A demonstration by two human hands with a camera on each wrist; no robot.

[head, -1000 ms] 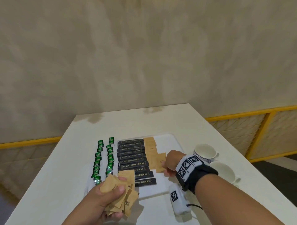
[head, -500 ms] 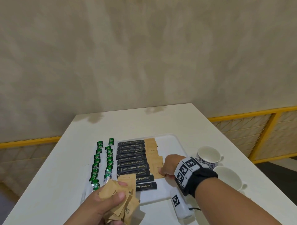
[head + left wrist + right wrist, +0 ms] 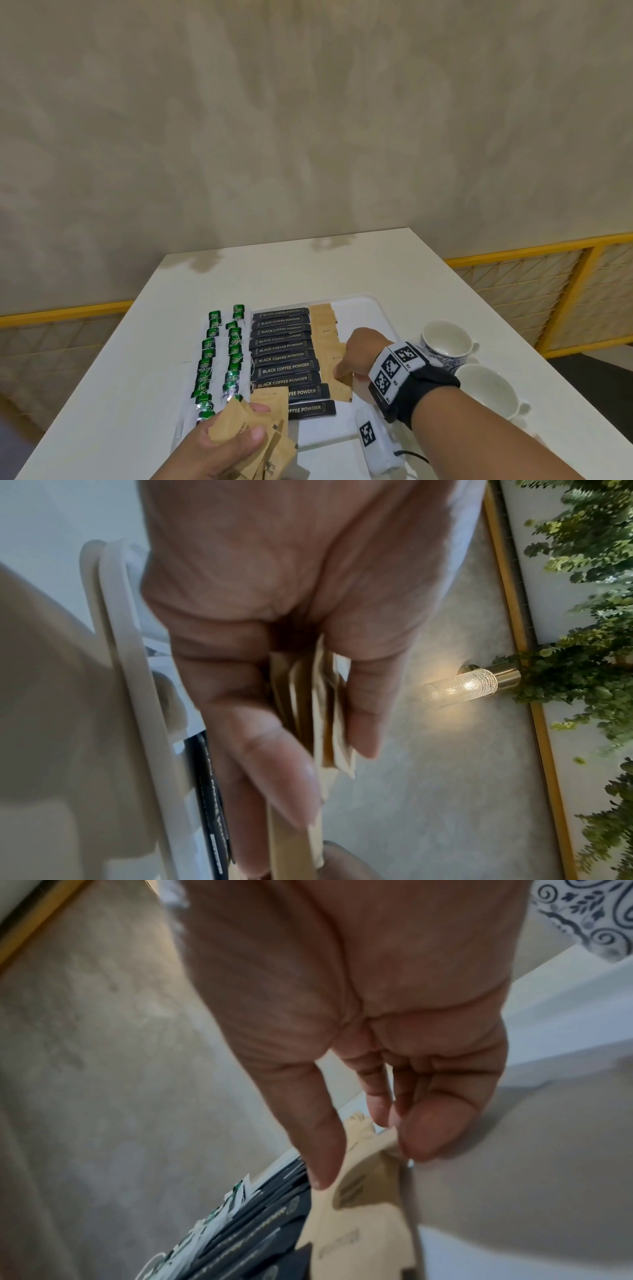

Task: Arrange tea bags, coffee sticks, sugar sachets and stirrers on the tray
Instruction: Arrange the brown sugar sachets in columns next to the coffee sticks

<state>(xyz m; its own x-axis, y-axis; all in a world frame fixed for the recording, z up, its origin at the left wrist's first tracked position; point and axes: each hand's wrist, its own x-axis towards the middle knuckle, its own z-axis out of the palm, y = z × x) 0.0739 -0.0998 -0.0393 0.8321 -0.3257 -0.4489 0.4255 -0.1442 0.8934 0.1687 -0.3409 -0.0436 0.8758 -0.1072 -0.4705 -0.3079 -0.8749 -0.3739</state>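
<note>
A white tray [image 3: 364,317] carries two columns of green tea bags [image 3: 219,359], a column of black coffee sticks [image 3: 284,356] and a column of brown sugar sachets [image 3: 327,325]. My right hand [image 3: 344,371] points down at the near end of the sachet column. In the right wrist view this right hand [image 3: 373,1156] pinches a sugar sachet [image 3: 363,1218] between thumb and index finger, low over the tray. My left hand [image 3: 233,442] grips a bundle of sugar sachets [image 3: 270,404] at the tray's near left corner. The bundle [image 3: 325,723] fans out between thumb and fingers. I see no stirrers.
Two white cups [image 3: 445,339] [image 3: 486,390] stand on the table right of the tray. A small white device with a marker [image 3: 373,438] lies at the tray's near right corner, under my right forearm. The tray's right part is bare. Yellow railings run behind the table.
My right hand has moved nearer along the sachet column, which has grown toward me. The left hand keeps the bundle in the same place.
</note>
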